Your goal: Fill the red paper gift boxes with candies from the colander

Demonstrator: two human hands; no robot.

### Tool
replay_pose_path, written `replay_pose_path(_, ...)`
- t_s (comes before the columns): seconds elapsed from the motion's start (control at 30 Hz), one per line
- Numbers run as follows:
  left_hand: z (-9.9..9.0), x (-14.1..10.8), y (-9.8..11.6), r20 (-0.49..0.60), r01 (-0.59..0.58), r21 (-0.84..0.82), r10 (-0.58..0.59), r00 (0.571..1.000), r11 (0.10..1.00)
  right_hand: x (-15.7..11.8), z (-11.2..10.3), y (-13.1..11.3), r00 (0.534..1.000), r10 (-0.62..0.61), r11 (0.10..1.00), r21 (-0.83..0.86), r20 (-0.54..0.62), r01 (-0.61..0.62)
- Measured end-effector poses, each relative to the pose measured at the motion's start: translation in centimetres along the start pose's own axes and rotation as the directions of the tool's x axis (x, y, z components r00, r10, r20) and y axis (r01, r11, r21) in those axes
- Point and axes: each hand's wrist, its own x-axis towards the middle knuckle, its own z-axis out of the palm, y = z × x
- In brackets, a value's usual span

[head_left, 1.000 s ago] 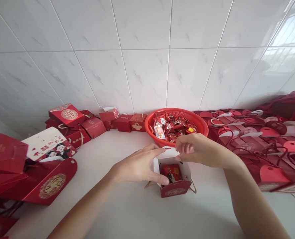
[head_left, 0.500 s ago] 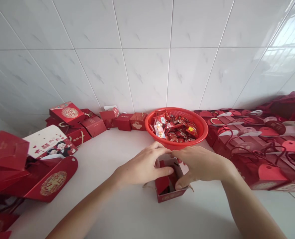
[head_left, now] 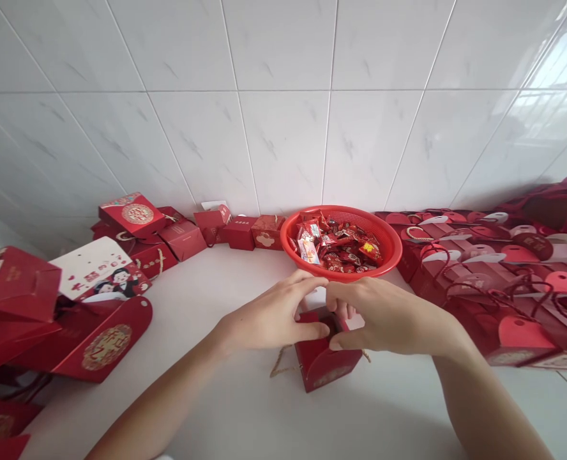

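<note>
A small red gift box point(head_left: 330, 372) with a gold pattern stands on the white table in front of me. From its left side a twisted cord handle point(head_left: 278, 364) hangs loose. My left hand point(head_left: 274, 317) grips the box's upper left part, its thumb at the opening. On the other side, my right hand point(head_left: 386, 314) curls over the box with its thumb on the near flap and bent fingers at the far right. My hands and the flap cover much of the opening. Just behind stands a red plastic basket point(head_left: 393, 254) of wrapped candies point(head_left: 336, 250).
Closed red gift boxes point(head_left: 479, 294) with cords crowd the right side. At the left lie open boxes point(head_left: 104, 345) and a white printed one point(head_left: 92, 265). Smaller boxes point(head_left: 240, 232) line the tiled wall point(head_left: 283, 147).
The near flap of the gift box has come up and now slants inward over the opening. My thumbs have shifted slightly with it. The left cord shows more.
</note>
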Motion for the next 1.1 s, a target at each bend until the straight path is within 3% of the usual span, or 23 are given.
replay_pose_path(0.13,-0.3,-0.1,0.2,-0.101,0.026,0.065,-0.020,0.995,0.998,0.6,0.3,0.3,0.986,-0.077,0.997,0.028,0.151,0.074)
replay_pose_path(0.23,-0.5,-0.1,0.5,-0.055,0.025,0.058,-0.021,0.998,0.998,1.1,0.5,0.8,0.973,-0.098,0.995,-0.010,0.208,0.103)
replay_pose_path(0.37,-0.4,0.0,0.9,0.050,-0.019,0.010,0.018,0.999,1.000,1.6,0.7,1.0,0.985,-0.036,0.995,-0.084,0.167,0.051)
replay_pose_path(0.6,0.8,0.2,0.5,0.141,0.116,0.191,-0.144,0.979,0.975,2.3,1.0,1.5,0.982,0.170,0.959,-0.244,0.080,-0.146)
replay_pose_path(0.8,1.1,0.3,0.4,0.032,0.193,0.287,-0.210,0.977,0.938,2.4,0.7,2.2,0.988,0.120,0.983,-0.148,0.099,-0.105)
replay_pose_path(1.1,-0.3,1.0,-1.3,0.121,0.142,0.260,-0.178,0.977,0.955,3.3,0.2,3.5,0.958,-0.039,0.997,-0.048,0.284,0.055)
